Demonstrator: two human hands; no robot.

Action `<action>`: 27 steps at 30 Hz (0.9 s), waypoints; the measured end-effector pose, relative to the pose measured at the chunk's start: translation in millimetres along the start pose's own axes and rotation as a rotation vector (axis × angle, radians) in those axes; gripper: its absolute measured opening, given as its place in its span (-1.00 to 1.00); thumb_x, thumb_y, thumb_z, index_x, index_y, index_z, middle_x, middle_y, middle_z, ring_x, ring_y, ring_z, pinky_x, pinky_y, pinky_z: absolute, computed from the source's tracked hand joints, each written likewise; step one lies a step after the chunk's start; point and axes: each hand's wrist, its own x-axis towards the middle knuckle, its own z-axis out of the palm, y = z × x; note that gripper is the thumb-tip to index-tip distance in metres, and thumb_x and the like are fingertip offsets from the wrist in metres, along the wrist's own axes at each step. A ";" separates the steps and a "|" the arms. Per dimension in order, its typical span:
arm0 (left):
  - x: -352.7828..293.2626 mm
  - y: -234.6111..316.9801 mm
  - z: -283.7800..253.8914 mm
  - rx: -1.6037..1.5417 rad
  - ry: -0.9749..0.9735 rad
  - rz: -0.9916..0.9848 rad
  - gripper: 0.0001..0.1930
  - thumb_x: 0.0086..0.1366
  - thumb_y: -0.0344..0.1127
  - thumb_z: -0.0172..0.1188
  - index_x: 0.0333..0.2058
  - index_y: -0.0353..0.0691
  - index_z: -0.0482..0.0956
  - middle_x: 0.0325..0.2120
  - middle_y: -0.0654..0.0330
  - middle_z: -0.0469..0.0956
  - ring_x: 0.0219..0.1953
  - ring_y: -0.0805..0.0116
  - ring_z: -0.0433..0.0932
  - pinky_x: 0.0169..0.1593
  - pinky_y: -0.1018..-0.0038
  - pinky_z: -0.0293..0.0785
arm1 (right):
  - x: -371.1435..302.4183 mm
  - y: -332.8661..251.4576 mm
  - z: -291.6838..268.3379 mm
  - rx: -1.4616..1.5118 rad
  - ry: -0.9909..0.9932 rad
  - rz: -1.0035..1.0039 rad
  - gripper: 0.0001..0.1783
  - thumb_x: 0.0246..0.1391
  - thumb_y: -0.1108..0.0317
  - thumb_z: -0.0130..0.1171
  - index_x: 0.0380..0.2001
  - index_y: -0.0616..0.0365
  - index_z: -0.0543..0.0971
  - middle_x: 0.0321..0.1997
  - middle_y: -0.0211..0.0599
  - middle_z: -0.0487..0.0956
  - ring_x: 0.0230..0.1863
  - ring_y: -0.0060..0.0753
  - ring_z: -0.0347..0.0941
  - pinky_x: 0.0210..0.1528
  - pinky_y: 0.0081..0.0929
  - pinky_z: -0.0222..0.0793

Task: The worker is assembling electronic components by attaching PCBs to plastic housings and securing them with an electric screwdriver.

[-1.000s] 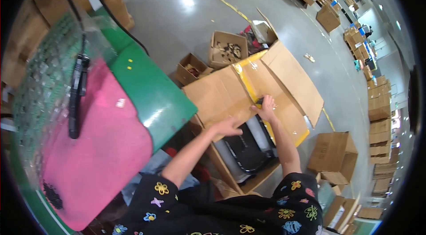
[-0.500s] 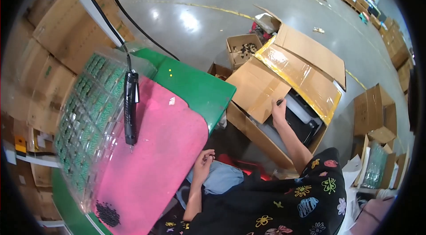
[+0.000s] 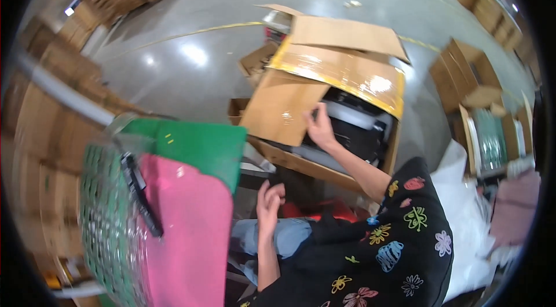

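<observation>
Over the open cardboard box (image 3: 278,113), my right hand (image 3: 321,130) is closed, its thumb and fingers pinched round a small black piece (image 3: 314,114). Black parts with a grey strip (image 3: 347,142) lie inside the box, next to that hand. My left hand (image 3: 270,200) is raised between the work table and the box, above my lap. Its fingers are loosely bent and apart, and nothing shows in them. A pink mat (image 3: 191,226) covers part of the green tabletop (image 3: 211,147) to its left.
A black electric screwdriver (image 3: 141,194) hangs over the mat, beside clear trays with green circuit boards (image 3: 107,220). Smaller cartons (image 3: 258,64) stand behind the big box. At the right are an open carton (image 3: 466,75) and one with clear trays (image 3: 488,139).
The view has swung to the right, so the table and box appear farther left. My left hand has lifted off the mat's edge and its fingers have spread. My right hand stays at the box.
</observation>
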 end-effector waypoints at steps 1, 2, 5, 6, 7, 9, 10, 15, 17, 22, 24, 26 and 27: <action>21.4 5.2 22.1 -0.235 -0.043 -0.035 -0.52 0.41 -0.27 0.02 0.23 -0.27 0.22 0.14 0.03 0.39 0.10 0.25 0.42 0.16 0.32 0.36 | -8.1 -0.5 0.0 0.050 -0.034 0.003 -0.67 0.25 0.23 0.09 -0.12 0.19 0.26 -0.30 0.06 0.54 -0.25 -0.08 0.54 -0.17 -0.19 0.41; 68.2 -2.8 49.7 -0.456 -0.133 -0.177 -0.54 0.40 -0.25 0.02 0.20 -0.28 0.25 0.16 0.03 0.35 0.14 0.21 0.37 0.21 0.25 0.30 | -4.6 19.8 -19.4 0.035 -0.027 0.064 -0.64 0.24 0.21 0.12 -0.11 0.18 0.25 -0.31 -0.02 0.55 -0.26 -0.18 0.55 -0.18 -0.26 0.43; 130.6 -12.2 80.8 -0.944 -0.176 -0.309 -0.63 0.37 -0.24 0.03 0.08 -0.27 0.36 0.12 0.05 0.36 0.19 0.14 0.30 0.32 0.12 0.16 | -9.8 43.3 -42.8 0.244 -0.201 0.206 -0.66 0.24 0.21 0.14 -0.11 0.16 0.29 -0.27 -0.19 0.59 -0.33 -0.44 0.58 -0.33 -0.51 0.46; 133.3 -12.6 88.0 -0.963 -0.076 -0.327 -0.70 0.35 -0.28 0.04 -0.01 -0.27 0.42 0.04 0.10 0.40 0.15 0.16 0.33 0.30 0.14 0.20 | -8.9 19.1 -67.6 0.334 -0.341 0.373 -0.69 0.25 0.24 0.13 -0.14 0.17 0.29 -0.21 -0.17 0.58 -0.26 -0.41 0.59 -0.27 -0.45 0.54; 131.7 -31.1 83.1 -0.968 -0.104 -0.276 -0.72 0.34 -0.28 0.05 -0.02 -0.25 0.44 0.05 0.15 0.42 0.15 0.21 0.34 0.28 0.17 0.22 | -5.4 -14.0 -96.1 0.429 -0.483 0.535 -0.73 0.26 0.27 0.12 -0.18 0.18 0.30 -0.14 -0.15 0.57 -0.19 -0.38 0.60 -0.21 -0.39 0.61; 123.7 -38.2 95.8 -1.021 -0.062 -0.274 -0.71 0.35 -0.28 0.05 0.00 -0.21 0.45 0.03 0.21 0.46 0.12 0.27 0.38 0.26 0.21 0.25 | -4.2 5.7 -154.4 0.215 -0.334 0.313 -0.71 0.18 0.24 0.21 -0.25 0.30 0.51 -0.31 -0.23 0.62 -0.30 -0.35 0.64 -0.37 -0.48 0.54; 121.3 -41.0 92.0 -1.016 -0.059 -0.286 -0.71 0.35 -0.28 0.05 0.00 -0.21 0.45 0.03 0.21 0.46 0.12 0.27 0.38 0.26 0.21 0.25 | -2.0 5.9 -179.8 0.168 -0.167 0.406 -0.68 0.18 0.20 0.20 -0.28 0.31 0.56 -0.33 -0.22 0.63 -0.34 -0.38 0.64 -0.41 -0.50 0.52; 119.0 -50.8 97.4 -1.062 -0.114 -0.218 -0.64 0.33 -0.26 0.09 0.07 -0.19 0.41 0.03 0.20 0.48 0.09 0.29 0.39 0.23 0.27 0.23 | 20.4 97.5 -339.8 -0.464 0.280 0.486 -0.47 0.13 -0.03 0.22 -0.29 0.35 0.51 -0.52 -0.33 0.53 -0.60 -0.50 0.45 -0.58 -0.50 0.40; 118.1 -52.7 95.9 -1.052 -0.115 -0.206 -0.64 0.34 -0.25 0.08 0.08 -0.16 0.41 0.05 0.21 0.47 0.11 0.28 0.38 0.25 0.26 0.21 | 37.6 112.2 -358.0 -0.420 0.426 0.612 -0.51 0.19 0.05 0.16 -0.17 0.36 0.40 -0.49 -0.36 0.50 -0.63 -0.56 0.37 -0.66 -0.49 0.32; 117.9 -60.7 94.0 -1.031 -0.123 -0.175 -0.66 0.37 -0.22 0.03 0.08 -0.12 0.43 0.09 0.24 0.46 0.14 0.29 0.37 0.28 0.21 0.18 | 84.8 149.8 -389.6 -0.440 0.339 0.650 -0.52 0.19 0.12 0.12 -0.01 0.30 0.38 -0.47 -0.27 0.52 -0.67 -0.46 0.40 -0.66 -0.41 0.34; 119.6 -63.5 93.7 -0.981 -0.082 -0.186 -0.67 0.33 -0.21 0.11 0.06 -0.04 0.49 0.08 0.32 0.49 0.15 0.33 0.38 0.29 0.19 0.19 | 95.9 163.3 -392.5 -0.518 0.278 0.619 -0.53 0.17 0.14 0.13 0.00 0.29 0.42 -0.48 -0.21 0.54 -0.68 -0.37 0.43 -0.62 -0.37 0.39; 120.9 -70.4 95.0 -1.013 -0.092 -0.178 -0.69 0.34 -0.22 0.09 0.04 -0.07 0.51 0.07 0.30 0.50 0.16 0.32 0.38 0.29 0.19 0.18 | 106.0 174.4 -393.6 -0.463 0.347 0.585 -0.60 0.17 0.17 0.12 -0.03 0.22 0.51 -0.52 -0.18 0.56 -0.68 -0.34 0.46 -0.61 -0.36 0.40; 120.2 -71.2 94.0 -1.036 -0.106 -0.178 -0.70 0.36 -0.24 0.07 0.03 -0.10 0.52 0.07 0.28 0.50 0.16 0.30 0.38 0.29 0.19 0.16 | 109.3 174.0 -390.0 -0.461 0.337 0.588 -0.60 0.17 0.17 0.12 -0.03 0.22 0.51 -0.52 -0.18 0.56 -0.68 -0.34 0.46 -0.61 -0.36 0.40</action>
